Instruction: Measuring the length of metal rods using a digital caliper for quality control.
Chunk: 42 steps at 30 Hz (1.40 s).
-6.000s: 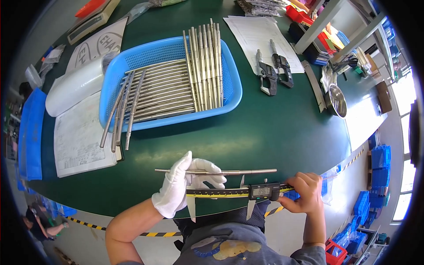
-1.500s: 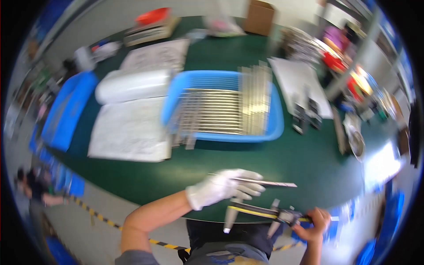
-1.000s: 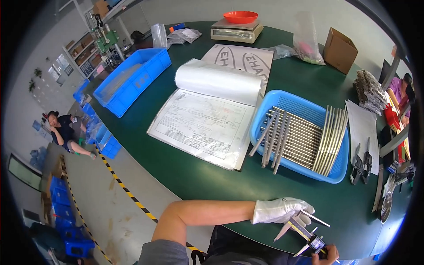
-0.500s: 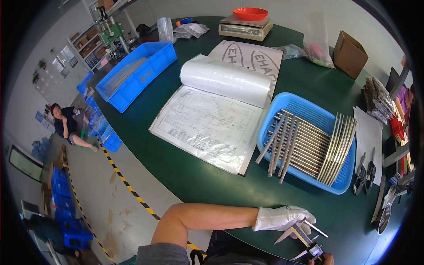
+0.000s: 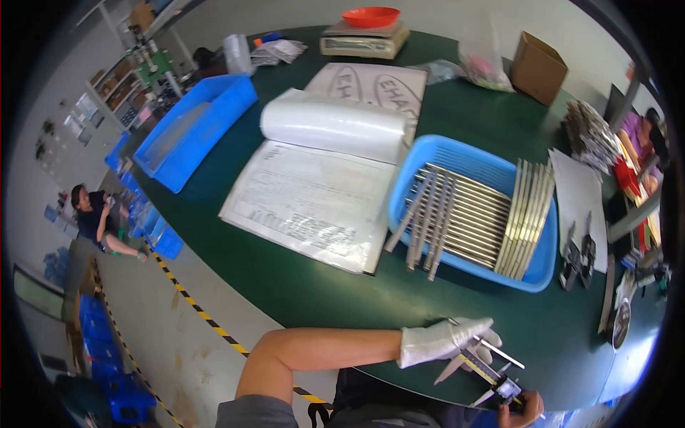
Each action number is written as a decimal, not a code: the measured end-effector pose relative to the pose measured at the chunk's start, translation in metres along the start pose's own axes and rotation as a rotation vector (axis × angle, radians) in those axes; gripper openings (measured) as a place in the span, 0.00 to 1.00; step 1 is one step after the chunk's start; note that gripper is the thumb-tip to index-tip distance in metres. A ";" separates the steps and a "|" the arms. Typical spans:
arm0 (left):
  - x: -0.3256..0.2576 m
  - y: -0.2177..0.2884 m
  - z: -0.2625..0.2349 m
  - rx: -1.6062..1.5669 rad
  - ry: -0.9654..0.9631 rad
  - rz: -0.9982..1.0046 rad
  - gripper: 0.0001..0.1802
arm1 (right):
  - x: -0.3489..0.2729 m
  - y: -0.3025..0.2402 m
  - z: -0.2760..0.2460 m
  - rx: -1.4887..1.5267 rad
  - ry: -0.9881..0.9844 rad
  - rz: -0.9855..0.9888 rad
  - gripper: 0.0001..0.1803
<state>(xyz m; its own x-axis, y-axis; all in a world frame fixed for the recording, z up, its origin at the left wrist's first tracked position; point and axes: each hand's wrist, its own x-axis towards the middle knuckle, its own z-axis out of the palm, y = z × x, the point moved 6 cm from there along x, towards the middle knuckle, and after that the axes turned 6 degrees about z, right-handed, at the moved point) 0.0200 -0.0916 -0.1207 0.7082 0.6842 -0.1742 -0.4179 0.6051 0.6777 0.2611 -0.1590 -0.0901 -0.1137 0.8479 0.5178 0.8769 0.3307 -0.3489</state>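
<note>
My left hand, in a white glove, is closed around a thin metal rod, whose end sticks out past the fingers. Bare and at the lower edge, my right hand grips a digital caliper by its display end. The caliper's jaws reach up beside the gloved fingers; whether they touch the rod I cannot tell. Farther off sits a light blue basket with rows of metal rods. Several more rods lie across its left rim.
An open drawing folder lies left of the basket. Behind it are a blue bin, a scale with a red dish, and a cardboard box. Two dark calipers rest at the right. Another person sits at far left.
The whole view has shifted, so the table things appear farther left and higher. More of my right hand shows at the lower edge. Both hands keep their hold on the rod and caliper.
</note>
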 end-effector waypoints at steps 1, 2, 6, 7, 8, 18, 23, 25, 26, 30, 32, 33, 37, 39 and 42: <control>0.002 0.000 0.001 0.032 -0.006 0.016 0.37 | -0.007 0.004 -0.001 0.013 0.052 0.087 0.34; 0.001 -0.005 -0.005 -0.106 -0.010 -0.031 0.35 | -0.007 0.000 -0.001 0.003 0.078 0.004 0.34; -0.008 0.009 -0.007 -0.162 0.022 -0.003 0.35 | 0.008 -0.011 -0.006 0.016 -0.087 0.011 0.32; -0.009 0.012 -0.009 -0.115 0.047 -0.010 0.35 | 0.010 -0.013 -0.008 0.008 -0.095 -0.007 0.31; -0.009 0.013 -0.009 -0.141 0.045 0.028 0.34 | 0.009 -0.015 -0.009 -0.003 -0.083 -0.030 0.31; -0.016 0.013 -0.005 -0.112 0.087 0.041 0.35 | 0.013 -0.021 -0.023 -0.017 -0.122 -0.004 0.30; -0.016 0.015 -0.001 -0.056 0.062 0.025 0.35 | 0.019 -0.025 -0.021 -0.025 -0.121 -0.020 0.30; -0.017 0.015 -0.001 -0.065 0.051 -0.002 0.35 | 0.019 -0.025 -0.019 -0.032 -0.133 -0.005 0.30; -0.017 0.016 -0.001 -0.046 0.050 -0.001 0.35 | 0.019 -0.025 -0.018 -0.039 -0.145 0.005 0.30; -0.017 0.017 -0.002 -0.024 0.058 -0.017 0.34 | 0.024 -0.026 -0.017 -0.041 -0.158 0.002 0.31; -0.017 0.018 -0.001 -0.006 0.064 -0.025 0.34 | 0.027 -0.029 -0.019 -0.041 -0.147 -0.043 0.29; -0.017 0.019 -0.002 0.014 0.076 -0.027 0.34 | 0.028 -0.028 -0.018 -0.049 -0.147 -0.036 0.29; -0.017 0.020 -0.002 0.046 0.108 -0.036 0.33 | 0.029 -0.026 -0.016 -0.007 -0.157 -0.038 0.29; -0.019 0.019 0.000 0.049 0.141 -0.031 0.33 | 0.031 -0.028 -0.017 0.001 -0.165 -0.057 0.29; -0.020 0.020 -0.002 0.018 0.094 -0.037 0.33 | 0.029 -0.029 -0.016 -0.015 -0.200 -0.068 0.29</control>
<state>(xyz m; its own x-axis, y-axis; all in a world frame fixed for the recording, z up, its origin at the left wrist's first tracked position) -0.0031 -0.0926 -0.1051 0.6660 0.6972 -0.2653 -0.3817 0.6240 0.6819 0.2400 -0.1504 -0.0519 -0.2620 0.8896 0.3742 0.8708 0.3851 -0.3058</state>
